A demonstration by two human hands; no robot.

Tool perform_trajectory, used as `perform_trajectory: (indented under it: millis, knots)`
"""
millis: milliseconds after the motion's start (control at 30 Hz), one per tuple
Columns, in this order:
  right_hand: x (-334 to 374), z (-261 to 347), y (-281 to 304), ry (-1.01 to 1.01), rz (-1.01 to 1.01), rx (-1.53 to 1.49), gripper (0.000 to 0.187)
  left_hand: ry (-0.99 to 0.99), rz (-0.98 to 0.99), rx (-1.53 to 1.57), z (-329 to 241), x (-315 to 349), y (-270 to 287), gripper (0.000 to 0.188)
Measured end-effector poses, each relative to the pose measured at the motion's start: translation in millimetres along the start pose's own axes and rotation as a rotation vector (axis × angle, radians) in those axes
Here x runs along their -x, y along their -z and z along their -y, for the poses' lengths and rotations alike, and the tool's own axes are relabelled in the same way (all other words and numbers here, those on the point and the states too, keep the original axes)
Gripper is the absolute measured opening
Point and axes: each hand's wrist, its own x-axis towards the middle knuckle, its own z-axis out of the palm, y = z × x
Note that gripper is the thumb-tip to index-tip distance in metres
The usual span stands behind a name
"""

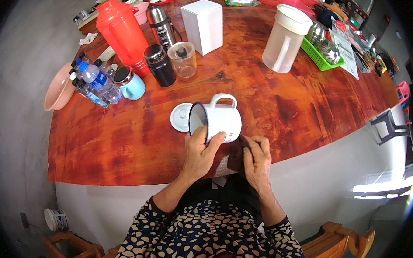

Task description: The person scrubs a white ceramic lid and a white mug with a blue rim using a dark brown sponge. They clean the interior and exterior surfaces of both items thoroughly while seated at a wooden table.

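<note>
A white enamel mug (225, 120) with a dark rim lies tilted on its side over the table, its mouth toward the left and its handle up. My left hand (199, 153) is closed on its rim, fingers inside the mouth and thumb on the outer wall. Just below the mug's base, my right hand (258, 162) pinches a dark brown cloth (236, 158) that hangs by the table's near edge. Part of the cloth is hidden behind the fingers. A round white lid (181, 117) with a knob rests on the table beside the mug's mouth.
On the reddish wooden table (109, 148) stand a red thermos flask (123, 33), plastic bottles (96, 81), a light-blue mug (133, 87), a black tumbler (160, 68), a clear cup (182, 60), a white box (203, 26), a plastic pitcher (283, 43) and a green basket (322, 60).
</note>
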Motion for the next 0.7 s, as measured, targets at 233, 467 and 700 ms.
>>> perform_trajectory:
  millis: [233,467,700]
  knots:
    - [-15.3,-48.5,-21.9,0.093,-0.165,0.257,0.028,-0.538,-0.010,-0.878,15.0,-72.5,9.3,0.014]
    - [-15.3,-51.9,-26.4,0.097,-0.120,0.281,0.027,-0.469,0.130,-1.135,43.9,-128.7,26.1,0.013]
    - [-16.3,-49.4,-24.3,0.076,-0.086,0.320,0.027,-0.305,0.307,-1.225,48.2,-152.4,30.4,0.021]
